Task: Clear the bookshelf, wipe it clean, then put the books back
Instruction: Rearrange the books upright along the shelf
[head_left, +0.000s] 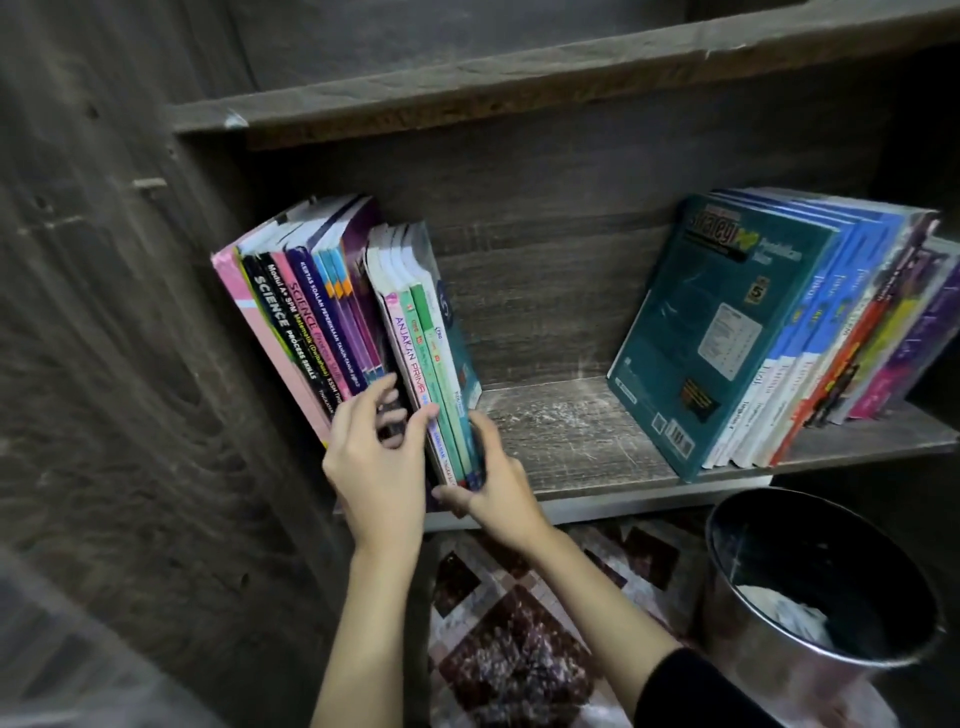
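Note:
A dark wooden bookshelf (582, 431) holds two groups of books. The left group (306, 312) leans against the left wall, pink, black and purple spines outward. Beside it stands a small bundle of thin books (426, 332) with white and green spines and a teal cover. My left hand (376, 457) has its fingers slipped in between the left group and this bundle, thumb on the bundle's spine. My right hand (491, 478) grips the bundle's lower end from the right. A second group (779, 343), led by a teal workbook, leans to the right.
The shelf board between the two groups is bare and streaked with dust. A metal bin (826, 587) with white paper inside stands on the floor at the lower right. A patterned rug (519, 634) lies under the shelf. Another shelf board (519, 78) runs above.

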